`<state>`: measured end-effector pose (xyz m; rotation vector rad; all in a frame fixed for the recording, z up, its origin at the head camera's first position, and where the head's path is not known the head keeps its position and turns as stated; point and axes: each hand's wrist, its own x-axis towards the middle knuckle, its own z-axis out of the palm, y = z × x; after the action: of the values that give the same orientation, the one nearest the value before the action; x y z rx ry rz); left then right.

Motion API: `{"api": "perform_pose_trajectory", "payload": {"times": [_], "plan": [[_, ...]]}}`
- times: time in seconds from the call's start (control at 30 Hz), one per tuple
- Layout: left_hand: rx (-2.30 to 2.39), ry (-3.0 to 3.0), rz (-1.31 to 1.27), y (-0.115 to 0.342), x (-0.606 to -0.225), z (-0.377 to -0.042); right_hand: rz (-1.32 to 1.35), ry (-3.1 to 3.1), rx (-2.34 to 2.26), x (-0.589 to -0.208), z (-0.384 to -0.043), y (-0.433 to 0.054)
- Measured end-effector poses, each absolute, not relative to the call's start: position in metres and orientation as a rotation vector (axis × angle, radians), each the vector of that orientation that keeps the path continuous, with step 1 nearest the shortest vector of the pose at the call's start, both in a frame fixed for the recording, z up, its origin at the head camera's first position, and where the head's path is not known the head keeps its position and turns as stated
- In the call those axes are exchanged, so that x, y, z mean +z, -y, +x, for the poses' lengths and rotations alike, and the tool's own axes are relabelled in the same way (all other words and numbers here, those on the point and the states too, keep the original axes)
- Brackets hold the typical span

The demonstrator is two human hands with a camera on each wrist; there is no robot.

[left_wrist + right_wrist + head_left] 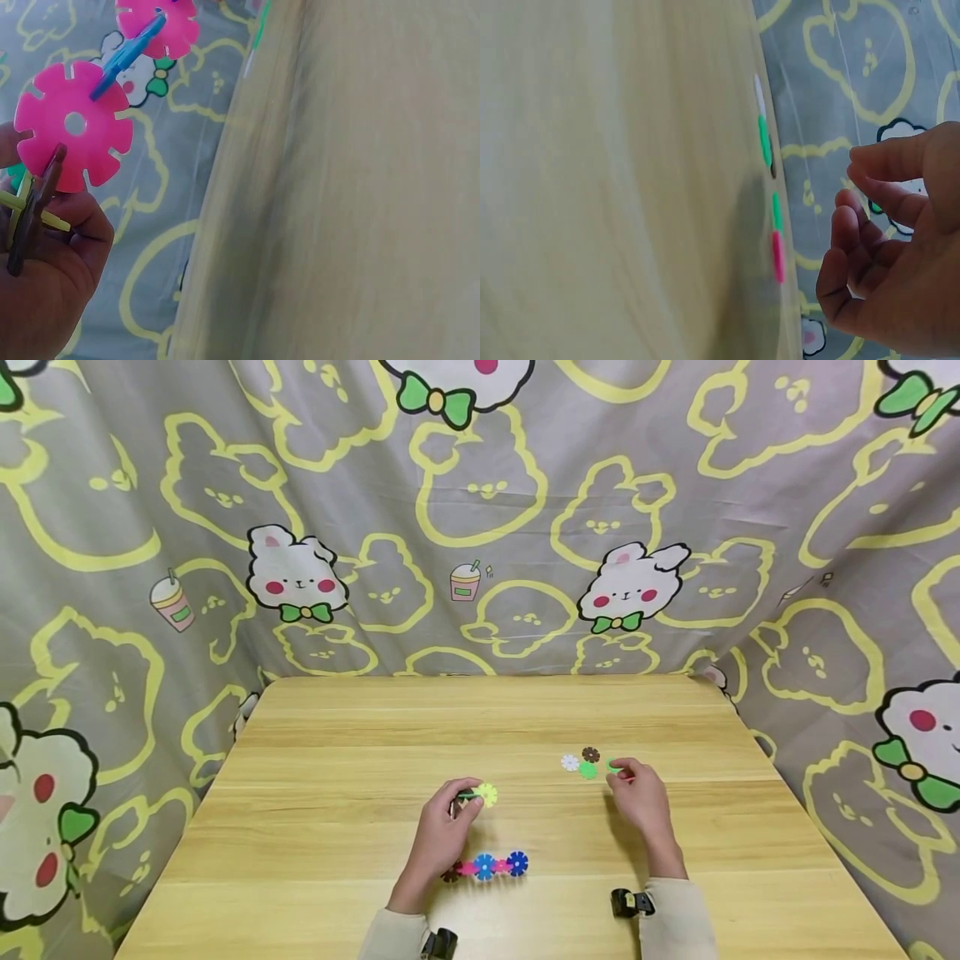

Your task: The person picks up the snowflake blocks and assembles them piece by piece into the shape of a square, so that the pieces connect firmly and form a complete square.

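Observation:
My left hand (444,827) holds a linked chain of notched plastic discs by its yellow and green end. The yellow disc (487,794) shows beside the thumb. Nearer the body, the chain's brown disc (451,872), light blue disc (483,867) and dark blue disc (517,863) stand out, with pink ones between. In the left wrist view, a large pink disc (56,105) joins a brown disc (34,214) at the fingers. My right hand (641,797) hovers with bent fingers over a loose green disc (777,212) and a pink disc (778,256); nothing shows between its fingers.
Left of the right hand lie a white disc (570,762), a brown disc (591,754) and another green disc (588,771), close together. All rest on a wooden table (337,752). A patterned curtain (517,568) hangs behind the table and along both sides.

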<state>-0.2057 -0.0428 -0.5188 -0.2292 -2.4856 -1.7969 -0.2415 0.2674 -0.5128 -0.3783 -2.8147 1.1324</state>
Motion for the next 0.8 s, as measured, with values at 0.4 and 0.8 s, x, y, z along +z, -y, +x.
{"api": "perform_pose_trajectory", "payload": {"times": [0.4,0.8], "plan": [[-1.779,2.501,-0.241,0.042,-0.518,-0.204,-0.419,2.897,1.108,-0.519,-0.245,-0.286],[-1.826,2.442,-0.255,0.042,-0.516,-0.203,-0.451,3.054,1.008,-0.524,-0.249,-0.292]]}}
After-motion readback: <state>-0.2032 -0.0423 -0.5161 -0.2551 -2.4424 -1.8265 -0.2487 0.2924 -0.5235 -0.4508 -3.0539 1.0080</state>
